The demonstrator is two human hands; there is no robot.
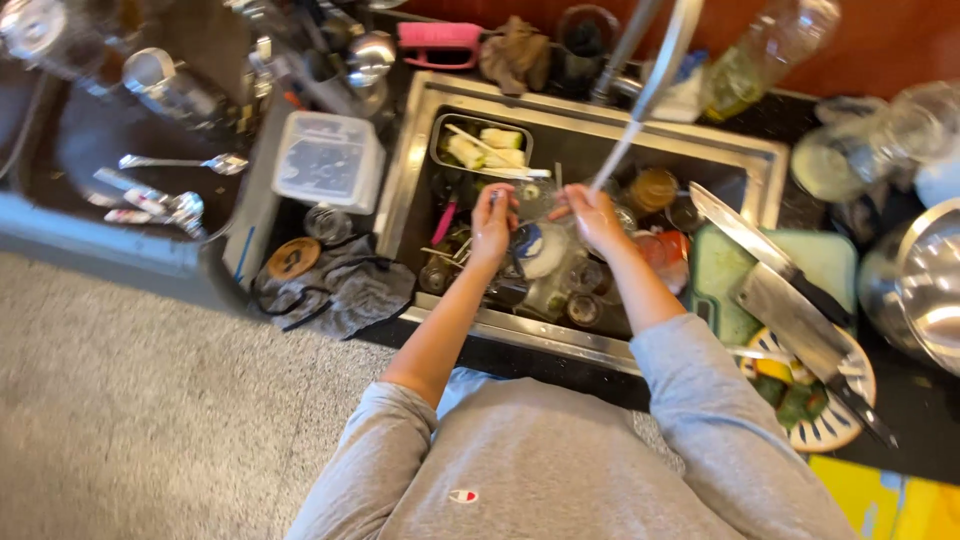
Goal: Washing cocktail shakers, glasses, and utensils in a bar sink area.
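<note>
Both my hands are over a steel sink (585,128) crowded with dirty glasses, cups and a bowl (541,250). My left hand (491,222) is raised with its fingertips pinched on a small thin item that is too blurred to name. My right hand (594,215) is close beside it, fingers curled, right under the water stream (615,155) running from the curved faucet (655,55). Whether the right hand grips anything is not visible. A metal tray (438,140) with sponges and chopsticks rests in the sink's back left corner.
Left of the sink: a clear plastic container (328,158), a round wooden lid (293,258), a grey cloth (345,290), a spoon (185,162). Right: a green cutting board (815,255), a cleaver (795,315), a patterned plate (835,425), a steel pot (925,285). A pink brush (440,42) lies behind.
</note>
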